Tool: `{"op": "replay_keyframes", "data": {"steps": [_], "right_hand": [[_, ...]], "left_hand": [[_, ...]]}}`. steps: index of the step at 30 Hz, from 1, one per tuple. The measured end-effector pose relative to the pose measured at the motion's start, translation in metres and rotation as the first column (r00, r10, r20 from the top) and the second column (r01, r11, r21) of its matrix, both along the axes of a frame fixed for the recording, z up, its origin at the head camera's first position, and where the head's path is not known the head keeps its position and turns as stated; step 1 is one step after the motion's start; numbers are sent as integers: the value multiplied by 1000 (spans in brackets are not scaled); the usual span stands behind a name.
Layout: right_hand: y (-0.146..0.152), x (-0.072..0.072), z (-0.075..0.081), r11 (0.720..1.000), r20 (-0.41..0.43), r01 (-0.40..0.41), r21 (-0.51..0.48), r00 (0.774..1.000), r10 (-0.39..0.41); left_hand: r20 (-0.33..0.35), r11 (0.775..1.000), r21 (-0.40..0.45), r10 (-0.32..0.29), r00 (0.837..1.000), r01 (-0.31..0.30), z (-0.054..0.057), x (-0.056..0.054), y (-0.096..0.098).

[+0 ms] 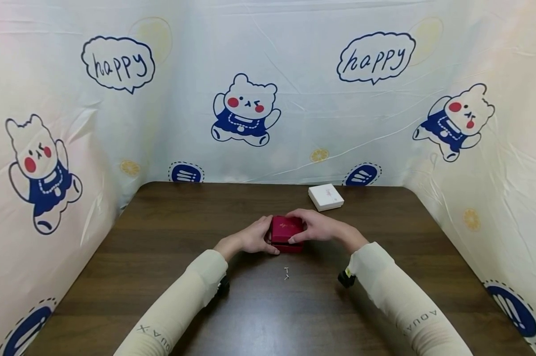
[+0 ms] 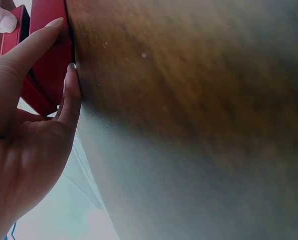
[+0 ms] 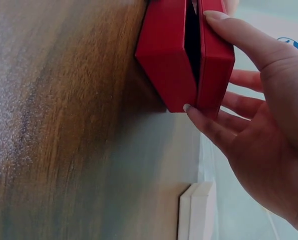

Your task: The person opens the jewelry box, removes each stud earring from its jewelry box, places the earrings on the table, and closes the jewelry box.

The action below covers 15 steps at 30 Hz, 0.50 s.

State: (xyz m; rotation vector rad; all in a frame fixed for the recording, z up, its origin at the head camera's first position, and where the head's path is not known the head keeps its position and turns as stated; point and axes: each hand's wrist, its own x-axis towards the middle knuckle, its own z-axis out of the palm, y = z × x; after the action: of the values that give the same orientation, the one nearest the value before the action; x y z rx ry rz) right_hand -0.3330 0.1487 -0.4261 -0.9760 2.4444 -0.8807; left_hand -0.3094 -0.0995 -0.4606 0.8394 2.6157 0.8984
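A small red jewelry box [image 1: 287, 229] with faint gold lettering on its lid sits mid-table. My left hand [image 1: 253, 237] grips the lower part from the left, its thumb along the front face in the left wrist view. From the right, my right hand [image 1: 320, 227] pinches the lid [image 3: 216, 60], thumb at the front edge and fingers behind. A dark gap shows between lid and base [image 3: 164, 55] in the right wrist view, so the lid is tilted partly up. The inside of the box is hidden.
Tiny silvery pieces [image 1: 287, 273], too small to identify, lie in front of the red box. A flat white box [image 1: 326, 198] stands behind it to the right, near the back edge of the brown wooden table [image 1: 161, 227]. A printed curtain [image 1: 294, 59] encloses the back and sides.
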Motion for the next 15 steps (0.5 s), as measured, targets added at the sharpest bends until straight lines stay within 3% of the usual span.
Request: {"op": "replay_keyframes", "data": {"steps": [15], "right_hand": [[2,-2,-6,999,-80,-30,-42,996,27]], "left_hand": [[-1,1000,28,-9,1000,9,0,1,0]]}}
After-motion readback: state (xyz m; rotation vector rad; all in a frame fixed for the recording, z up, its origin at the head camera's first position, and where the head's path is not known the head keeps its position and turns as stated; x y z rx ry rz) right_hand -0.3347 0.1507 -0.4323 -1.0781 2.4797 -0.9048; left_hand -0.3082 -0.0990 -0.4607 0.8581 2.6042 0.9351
